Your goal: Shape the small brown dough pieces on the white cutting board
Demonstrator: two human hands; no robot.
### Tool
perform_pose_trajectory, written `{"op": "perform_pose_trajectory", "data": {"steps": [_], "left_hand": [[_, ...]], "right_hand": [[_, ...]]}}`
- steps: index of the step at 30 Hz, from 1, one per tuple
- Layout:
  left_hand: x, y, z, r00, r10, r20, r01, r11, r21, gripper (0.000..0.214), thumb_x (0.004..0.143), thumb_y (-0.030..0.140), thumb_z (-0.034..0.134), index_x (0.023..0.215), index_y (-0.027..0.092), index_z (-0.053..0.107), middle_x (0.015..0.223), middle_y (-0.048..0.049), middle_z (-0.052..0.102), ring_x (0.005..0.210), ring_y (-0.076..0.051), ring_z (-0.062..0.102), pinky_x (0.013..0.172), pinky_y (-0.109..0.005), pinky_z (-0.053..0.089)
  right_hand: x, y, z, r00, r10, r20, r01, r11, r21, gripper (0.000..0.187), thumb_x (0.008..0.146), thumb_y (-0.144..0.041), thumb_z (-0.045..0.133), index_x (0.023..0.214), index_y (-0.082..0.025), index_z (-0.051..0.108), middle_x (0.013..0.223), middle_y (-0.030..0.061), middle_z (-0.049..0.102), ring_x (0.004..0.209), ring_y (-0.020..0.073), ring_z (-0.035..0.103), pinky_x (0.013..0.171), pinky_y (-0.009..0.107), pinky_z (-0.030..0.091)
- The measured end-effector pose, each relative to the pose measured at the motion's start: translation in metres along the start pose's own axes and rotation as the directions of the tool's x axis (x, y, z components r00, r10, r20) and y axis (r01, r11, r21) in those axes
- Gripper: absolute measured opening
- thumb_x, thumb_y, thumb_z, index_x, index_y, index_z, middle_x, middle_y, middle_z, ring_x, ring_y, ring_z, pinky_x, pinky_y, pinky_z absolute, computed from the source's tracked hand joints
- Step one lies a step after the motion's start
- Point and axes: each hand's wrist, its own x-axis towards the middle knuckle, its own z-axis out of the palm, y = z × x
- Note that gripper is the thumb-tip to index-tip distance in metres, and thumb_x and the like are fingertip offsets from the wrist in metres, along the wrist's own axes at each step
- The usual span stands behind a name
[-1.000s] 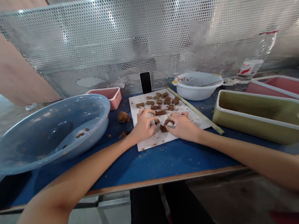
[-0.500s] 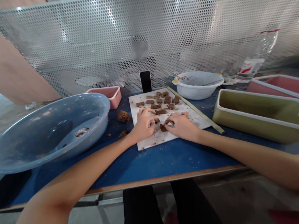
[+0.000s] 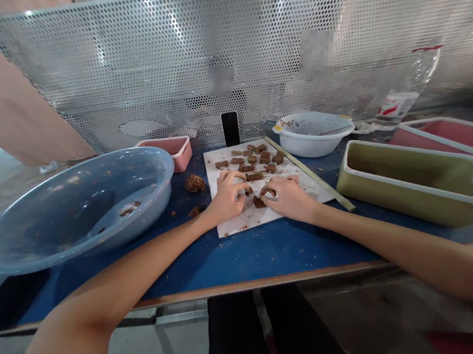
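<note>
A white board on the blue table carries several short brown lumps that look like clay. Over its near half, my left hand rests with curled fingers, thumb and index tip a little apart. Brown smears or bits show at those fingertips, and I make out no held piece. Facing it, my right hand has its thumb and fingertips bent onto a small dark brown clay piece lying on the board between both hands. The fingers partly hide that piece.
A big blue basin stands left, near a pink box and a larger brown lump. A phone leans behind the board. Right are a pale strip, a white basin, a green bin and a bottle.
My legs under the table have shifted slightly. Both hands and the clay pieces stay in nearly the same places.
</note>
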Motion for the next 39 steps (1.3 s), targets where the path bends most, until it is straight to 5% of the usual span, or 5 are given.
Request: {"op": "perform_pose_trajectory", "data": {"steps": [11,20,28,39], "left_hand": [[0.000,0.001,0.000,1.000,-0.001,0.008,0.000,1.000,0.007,0.031,0.086,0.004,0.061,0.103,0.021,0.080,0.140,-0.0122,0.062,0.136,-0.036,0.048,0.121,-0.063,0.044],[0.000,0.000,0.001,1.000,0.026,-0.004,-0.026,1.000,0.010,0.029,0.085,0.003,0.060,0.100,0.021,0.078,0.137,-0.0127,0.062,0.134,-0.035,0.049,0.120,-0.064,0.046],[0.000,0.000,0.001,0.999,0.038,-0.026,-0.038,0.999,0.000,0.030,0.084,0.001,0.062,0.099,0.021,0.079,0.136,-0.0122,0.063,0.133,-0.035,0.050,0.121,-0.061,0.046],[-0.001,0.000,0.003,0.998,0.048,-0.033,-0.047,0.999,0.016,0.030,0.084,0.003,0.060,0.101,0.021,0.078,0.136,-0.0135,0.063,0.133,-0.035,0.050,0.119,-0.062,0.047]], "right_hand": [[0.000,-0.004,0.001,0.996,0.080,-0.040,-0.081,0.997,-0.010,0.023,0.097,-0.043,0.075,0.093,-0.020,0.079,0.092,0.0078,0.077,0.093,0.0281,0.070,0.096,0.048,0.034],[0.000,-0.008,0.005,0.999,0.007,-0.054,-0.007,1.000,-0.008,0.019,0.099,-0.031,0.067,0.084,-0.022,0.072,0.091,0.0067,0.075,0.098,0.0280,0.070,0.095,0.047,0.035],[-0.002,-0.005,-0.003,0.998,0.033,-0.048,-0.035,0.999,-0.039,0.018,0.095,-0.037,0.069,0.096,-0.021,0.076,0.094,0.0073,0.074,0.098,0.0294,0.069,0.096,0.047,0.034],[0.003,0.010,-0.009,0.994,-0.106,0.037,0.103,0.992,0.073,0.022,0.099,-0.030,0.061,0.107,-0.022,0.080,0.096,0.0063,0.075,0.090,0.0239,0.068,0.098,0.045,0.034]]}}
